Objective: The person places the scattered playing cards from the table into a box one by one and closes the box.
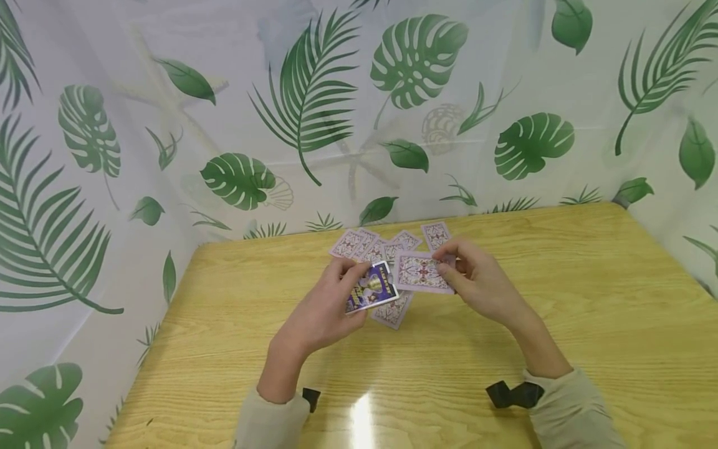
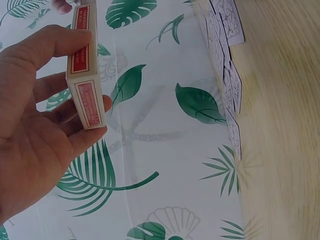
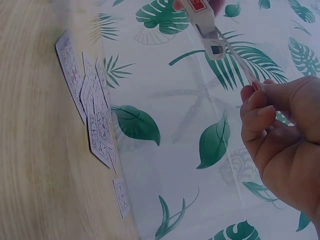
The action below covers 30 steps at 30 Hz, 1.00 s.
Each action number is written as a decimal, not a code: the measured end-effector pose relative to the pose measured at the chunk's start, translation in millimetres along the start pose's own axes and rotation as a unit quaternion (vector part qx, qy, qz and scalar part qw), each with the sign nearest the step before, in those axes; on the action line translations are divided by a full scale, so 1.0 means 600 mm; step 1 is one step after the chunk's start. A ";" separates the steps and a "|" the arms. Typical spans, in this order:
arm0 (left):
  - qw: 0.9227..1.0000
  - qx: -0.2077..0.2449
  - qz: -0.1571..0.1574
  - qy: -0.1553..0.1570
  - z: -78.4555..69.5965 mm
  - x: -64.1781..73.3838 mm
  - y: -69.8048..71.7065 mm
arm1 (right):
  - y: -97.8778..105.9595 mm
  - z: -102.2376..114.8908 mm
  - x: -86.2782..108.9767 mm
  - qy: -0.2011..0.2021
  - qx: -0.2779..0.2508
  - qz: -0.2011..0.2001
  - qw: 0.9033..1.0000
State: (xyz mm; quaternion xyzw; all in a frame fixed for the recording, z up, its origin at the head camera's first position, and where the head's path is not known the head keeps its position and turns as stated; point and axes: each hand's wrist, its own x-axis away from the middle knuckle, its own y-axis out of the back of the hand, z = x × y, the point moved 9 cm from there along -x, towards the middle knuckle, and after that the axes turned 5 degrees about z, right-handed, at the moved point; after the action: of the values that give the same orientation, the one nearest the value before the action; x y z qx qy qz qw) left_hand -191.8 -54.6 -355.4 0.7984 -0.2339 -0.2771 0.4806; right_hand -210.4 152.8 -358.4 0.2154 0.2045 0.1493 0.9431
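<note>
My left hand [image 1: 320,315] grips a playing card box [image 1: 377,288], purple with a gold trophy on its face. In the left wrist view, the thumb and fingers clasp the box [image 2: 89,102] by its edges, and red labels show on its sides. My right hand [image 1: 488,285] pinches a playing card [image 1: 422,273] at its right end, its patterned back upward. Seen edge-on in the right wrist view, the card [image 3: 240,60] reaches up toward the end of the box [image 3: 202,25]. Whether several cards are pinched together, I cannot tell.
Several cards [image 1: 346,243] lie overlapping, backs up, near the far edge of the wooden table [image 1: 235,299]. Another card [image 1: 435,234] lies to their right, and one [image 1: 392,313] lies partly beneath the box. A leaf-patterned cloth [image 1: 336,125] hangs behind the table.
</note>
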 end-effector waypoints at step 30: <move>0.996 -0.087 0.010 -0.035 -0.032 -0.002 -0.015 | -0.044 -0.008 0.001 0.001 -0.126 0.105 0.986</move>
State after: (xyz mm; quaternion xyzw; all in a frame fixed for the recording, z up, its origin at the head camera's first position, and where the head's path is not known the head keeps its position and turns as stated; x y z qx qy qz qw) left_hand -179.2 -37.7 -355.8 0.7410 -0.2331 -0.3195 0.5427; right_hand -207.0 132.0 -374.7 0.1146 0.1611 0.2724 0.9416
